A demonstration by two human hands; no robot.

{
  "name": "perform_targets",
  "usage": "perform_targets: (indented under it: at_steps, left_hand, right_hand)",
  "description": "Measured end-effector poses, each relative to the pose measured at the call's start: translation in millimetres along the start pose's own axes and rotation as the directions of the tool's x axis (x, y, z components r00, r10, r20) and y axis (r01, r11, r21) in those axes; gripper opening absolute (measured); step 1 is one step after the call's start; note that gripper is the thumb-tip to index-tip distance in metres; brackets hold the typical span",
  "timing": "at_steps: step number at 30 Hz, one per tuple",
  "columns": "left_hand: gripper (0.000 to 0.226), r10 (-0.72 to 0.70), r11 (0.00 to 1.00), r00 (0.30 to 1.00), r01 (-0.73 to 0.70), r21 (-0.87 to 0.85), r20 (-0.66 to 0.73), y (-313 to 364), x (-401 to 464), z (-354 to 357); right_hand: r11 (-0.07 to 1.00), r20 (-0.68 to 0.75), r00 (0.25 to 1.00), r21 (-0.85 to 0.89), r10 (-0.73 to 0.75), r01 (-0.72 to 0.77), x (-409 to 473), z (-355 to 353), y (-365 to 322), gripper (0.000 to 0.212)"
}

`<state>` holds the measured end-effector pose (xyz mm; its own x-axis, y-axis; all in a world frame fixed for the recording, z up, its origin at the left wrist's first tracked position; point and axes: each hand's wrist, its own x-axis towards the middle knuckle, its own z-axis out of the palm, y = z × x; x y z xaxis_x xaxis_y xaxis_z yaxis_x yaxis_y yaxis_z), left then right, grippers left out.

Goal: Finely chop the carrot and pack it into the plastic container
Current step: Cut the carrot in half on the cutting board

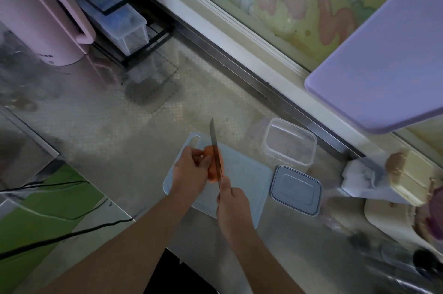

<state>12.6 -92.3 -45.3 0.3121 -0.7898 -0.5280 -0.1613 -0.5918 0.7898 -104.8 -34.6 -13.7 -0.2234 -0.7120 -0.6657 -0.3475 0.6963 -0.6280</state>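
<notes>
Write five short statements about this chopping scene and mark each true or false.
1. The left hand holds the orange carrot on the pale blue plastic cutting board. True.
2. The right hand holds a spoon. False: it grips a long steel knife.
3. The clear plastic container already holds chopped carrot. False: it looks empty.
4. The grey rectangular lid lies beside the board, off the container. True.
5. The pink kettle stands on the board. False: it stands far left.

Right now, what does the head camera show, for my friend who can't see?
The left hand holds a carrot on a board while the right hand cuts it with a knife. An empty container and lid sit beside.
</notes>
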Motion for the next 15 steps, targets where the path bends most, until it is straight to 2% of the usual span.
perform_targets:
  at_steps: [7,15]
  left_hand:
    - [0.01,-0.043,0.999,0.999,0.043,-0.001,-0.013,-9,1,-1]
    - [0.013,-0.025,1.0,1.0,0.025,0.007,-0.011,-3,5,2]
  right_hand:
    - [0.996,0.036,0.999,-0.091,-0.004,0.008,-10,11,0,0.049]
    - [1.0,-0.004,1.0,0.025,-0.006,0.006,-3,2,-4,0.052]
